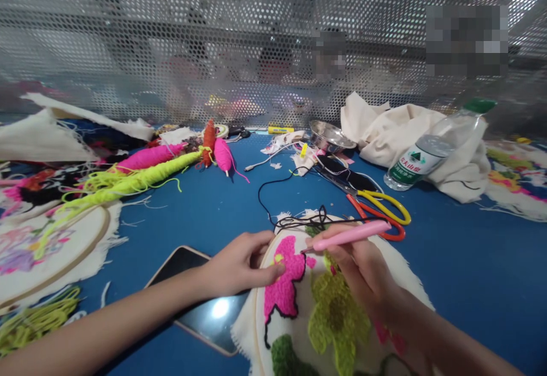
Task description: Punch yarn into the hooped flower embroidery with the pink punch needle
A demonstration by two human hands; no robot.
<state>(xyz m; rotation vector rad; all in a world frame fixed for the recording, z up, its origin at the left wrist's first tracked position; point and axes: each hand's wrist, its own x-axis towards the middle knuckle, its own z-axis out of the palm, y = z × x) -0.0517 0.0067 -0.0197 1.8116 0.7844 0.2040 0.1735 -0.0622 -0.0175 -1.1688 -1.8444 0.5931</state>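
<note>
An embroidery hoop [257,302] with white cloth lies at the bottom centre, stitched with a pink flower [285,285], a yellow-green flower [335,314] and dark green patches. My right hand [363,270] is closed on a pink punch needle [348,236], its tip at the edge of the pink flower. Black yarn [273,193] runs from the needle across the table. My left hand [241,265] rests on the hoop's left rim, fingers curled, fingertips pressing the cloth beside the pink flower.
A phone [200,307] lies under my left forearm. Scissors with yellow and red handles [378,209] lie behind the hoop. A water bottle [431,151] leans on crumpled cloth [384,128]. Yarn skeins [141,174], a second hoop [55,250], a metal bowl [331,135]; perforated screen behind.
</note>
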